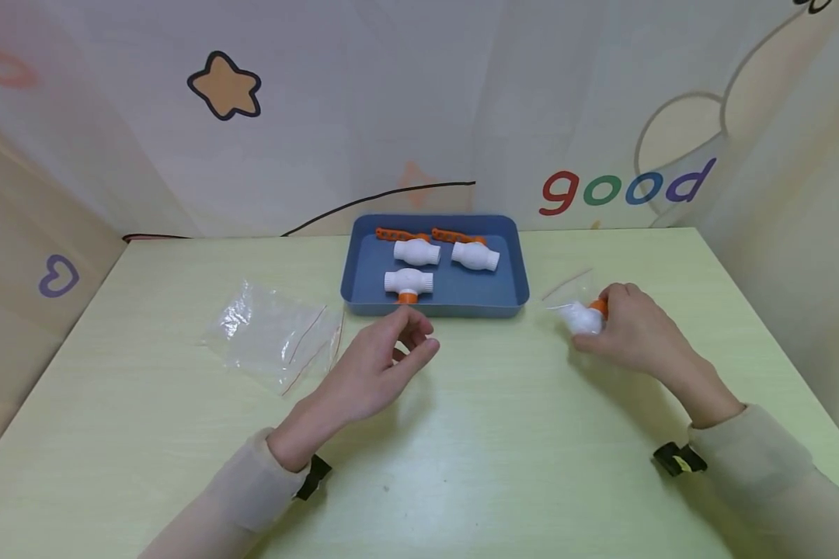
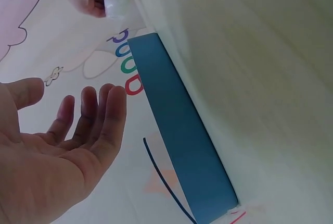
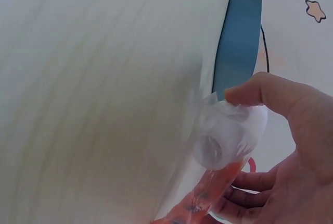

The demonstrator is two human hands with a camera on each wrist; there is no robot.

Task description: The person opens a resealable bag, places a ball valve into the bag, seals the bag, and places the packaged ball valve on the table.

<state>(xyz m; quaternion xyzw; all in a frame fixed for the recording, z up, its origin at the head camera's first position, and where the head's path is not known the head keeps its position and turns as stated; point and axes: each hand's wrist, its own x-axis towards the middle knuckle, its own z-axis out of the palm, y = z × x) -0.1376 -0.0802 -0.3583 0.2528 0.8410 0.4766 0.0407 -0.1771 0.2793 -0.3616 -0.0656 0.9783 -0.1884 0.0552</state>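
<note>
At the right of the table my right hand (image 1: 632,330) grips a white ball valve (image 1: 582,318) with an orange handle, wrapped in a clear zip bag (image 1: 566,289). In the right wrist view the thumb presses the bagged white body (image 3: 229,135), and the orange handle (image 3: 208,190) runs down beside the curled fingers. My left hand (image 1: 377,361) hovers just in front of the blue tray (image 1: 454,310), fingers loosely bent and holding nothing. Inside the tray lie three white valves, one of them the front valve (image 1: 409,282), its orange part partly hidden by the tray's near rim.
Flat clear zip bags (image 1: 273,334) with red seal lines lie on the table left of the tray. A printed curtain (image 1: 419,101) hangs right behind the table's back edge. Both sleeves carry dark wrist straps.
</note>
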